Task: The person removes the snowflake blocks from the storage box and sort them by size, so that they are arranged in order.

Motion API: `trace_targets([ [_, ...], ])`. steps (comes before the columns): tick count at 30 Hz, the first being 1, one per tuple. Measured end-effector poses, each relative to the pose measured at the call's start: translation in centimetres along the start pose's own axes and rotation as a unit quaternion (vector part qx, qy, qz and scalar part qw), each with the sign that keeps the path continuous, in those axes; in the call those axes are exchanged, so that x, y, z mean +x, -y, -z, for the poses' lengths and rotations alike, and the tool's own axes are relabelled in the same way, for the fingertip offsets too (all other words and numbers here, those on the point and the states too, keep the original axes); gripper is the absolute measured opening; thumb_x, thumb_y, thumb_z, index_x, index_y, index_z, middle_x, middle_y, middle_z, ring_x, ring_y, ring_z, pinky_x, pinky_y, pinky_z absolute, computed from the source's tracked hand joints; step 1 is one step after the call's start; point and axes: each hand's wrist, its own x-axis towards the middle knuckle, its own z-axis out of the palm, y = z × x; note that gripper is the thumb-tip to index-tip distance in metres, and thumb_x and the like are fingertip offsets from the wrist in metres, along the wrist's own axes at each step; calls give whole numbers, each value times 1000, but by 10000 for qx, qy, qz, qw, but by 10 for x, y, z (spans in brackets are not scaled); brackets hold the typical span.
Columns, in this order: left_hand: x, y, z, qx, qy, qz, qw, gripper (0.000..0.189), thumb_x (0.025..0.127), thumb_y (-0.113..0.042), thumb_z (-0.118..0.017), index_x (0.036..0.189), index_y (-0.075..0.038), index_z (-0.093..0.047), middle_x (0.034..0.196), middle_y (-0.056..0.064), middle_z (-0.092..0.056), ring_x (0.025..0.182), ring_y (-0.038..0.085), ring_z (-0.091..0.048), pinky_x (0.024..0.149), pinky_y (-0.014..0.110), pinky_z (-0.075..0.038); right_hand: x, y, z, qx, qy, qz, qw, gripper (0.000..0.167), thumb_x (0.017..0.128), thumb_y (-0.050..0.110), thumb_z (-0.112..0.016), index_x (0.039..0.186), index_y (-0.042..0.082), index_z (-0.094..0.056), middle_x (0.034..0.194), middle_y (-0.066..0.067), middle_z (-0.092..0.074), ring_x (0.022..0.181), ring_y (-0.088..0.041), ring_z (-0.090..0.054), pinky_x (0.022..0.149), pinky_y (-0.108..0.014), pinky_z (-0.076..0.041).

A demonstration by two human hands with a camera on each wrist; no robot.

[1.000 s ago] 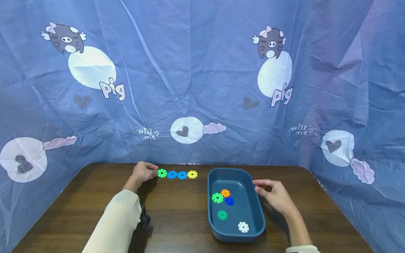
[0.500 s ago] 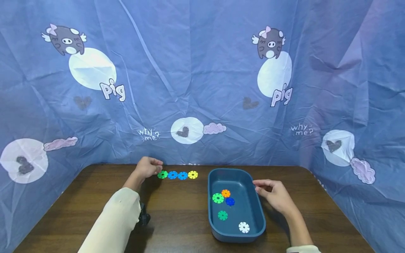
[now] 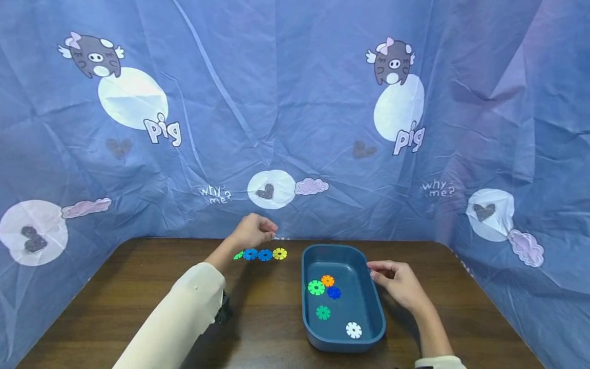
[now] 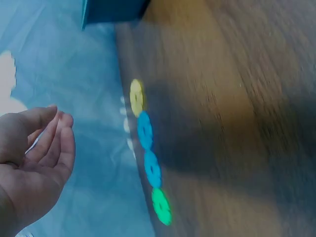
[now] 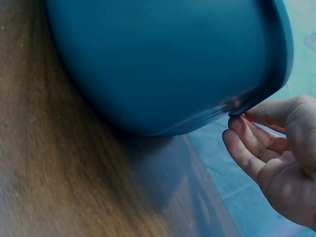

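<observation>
My left hand [image 3: 253, 230] hovers above the table's far edge, holding nothing, with its fingers loosely bent in the left wrist view. Below it lies a row of notched plastic discs: a green disc [image 4: 161, 206] partly hidden by my arm in the head view, two blue discs [image 3: 250, 254] and a yellow disc [image 3: 279, 253]. My right hand [image 3: 401, 284] pinches the right rim of a dark blue plastic bin [image 5: 163, 64]. Inside the bin are a light green disc [image 3: 316, 287], an orange disc [image 3: 328, 281], a dark blue disc [image 3: 334, 292], a teal-green disc [image 3: 323, 313] and a white disc [image 3: 354, 330].
Everything stands on a brown wooden table [image 3: 258, 318]. A blue printed cloth [image 3: 322, 113] hangs right behind the table's far edge and along both sides. The bin's walls rise around the loose discs.
My left hand has left the green disc at the row's left end, rising and shifting right above the row. The discs and my right hand at the bin stay in place.
</observation>
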Motion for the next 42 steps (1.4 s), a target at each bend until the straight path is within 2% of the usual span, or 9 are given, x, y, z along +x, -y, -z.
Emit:
trace_targets([
  [5, 0, -24, -15, 79, 425, -276, 9987, 13, 94, -4, -73, 106, -2, -77, 97, 5, -77, 91, 18, -73, 82, 33, -58, 1, 0, 0, -32, -10, -4, 10000, 23, 95, 4, -71, 116, -4, -74, 107, -15, -75, 86, -13, -67, 72, -24, -54],
  [8, -1, -37, -26, 69, 669, -545, 9962, 12, 94, -4, -73, 105, -2, -77, 96, 4, -77, 90, 17, -73, 80, 30, -58, 1, 0, 0, -62, -30, 26, 10000, 22, 95, 4, -71, 115, -3, -74, 106, -15, -75, 86, -13, -67, 72, -24, -54],
  [13, -3, -56, -46, 210, 1069, -1151, 9874, 11, 92, -2, -75, 103, 0, -76, 91, 3, -76, 86, 13, -71, 78, 25, -57, 0, -1, 0, -111, -25, 75, 9999, 21, 94, 3, -71, 114, -4, -74, 106, -15, -76, 85, -13, -67, 72, -24, -54],
  [16, -5, -64, -57, 294, 1307, -1407, 9810, 11, 90, -2, -76, 101, -2, -77, 89, 2, -76, 83, 10, -71, 77, 22, -57, 2, -1, -1, -96, -33, 67, 9999, 21, 94, 1, -71, 114, -4, -74, 105, -15, -76, 85, -12, -67, 71, -24, -54],
  [20, -4, -71, -69, 316, 1780, -1483, 9723, 13, 89, -3, -79, 102, -4, -77, 92, 4, -76, 84, 9, -71, 78, 20, -56, 2, -1, -2, -81, -44, 36, 10000, 21, 94, 0, -70, 114, -4, -74, 105, -15, -76, 84, -12, -67, 71, -24, -54],
  [25, 0, -76, -82, 509, 2438, -1543, 9561, 22, 86, -3, -82, 107, 0, -76, 101, 10, -77, 87, 8, -70, 79, 18, -55, 0, 1, 0, -90, -1, 50, 9999, 22, 95, 2, -71, 115, -4, -74, 106, -15, -75, 87, -14, -68, 72, -24, -55],
  [31, 6, -84, -93, 1226, 3084, -1381, 9331, 32, 77, -3, -89, 107, -6, -77, 101, 5, -76, 84, 4, -67, 75, 16, -54, -1, 2, 1, -62, 1, 24, 10000, 22, 95, 3, -71, 116, -4, -74, 106, -15, -75, 87, -16, -68, 72, -24, -54],
  [36, 8, -87, -104, 2046, 3251, -1310, 9140, 32, 74, -4, -92, 101, -14, -78, 93, -6, -73, 84, 1, -64, 73, 16, -53, -1, 2, 1, -67, 12, 13, 10000, 23, 95, 3, -71, 116, -3, -74, 106, -15, -75, 87, -15, -68, 72, -24, -54],
  [42, 10, -87, -113, 2501, 3240, -1355, 9023, 30, 72, -6, -94, 94, -17, -77, 88, -8, -71, 79, 1, -61, 68, 16, -52, 0, 2, 1, -62, 7, 61, 10000, 23, 95, 4, -71, 116, -3, -74, 107, -15, -75, 88, -15, -68, 72, -24, -54],
])
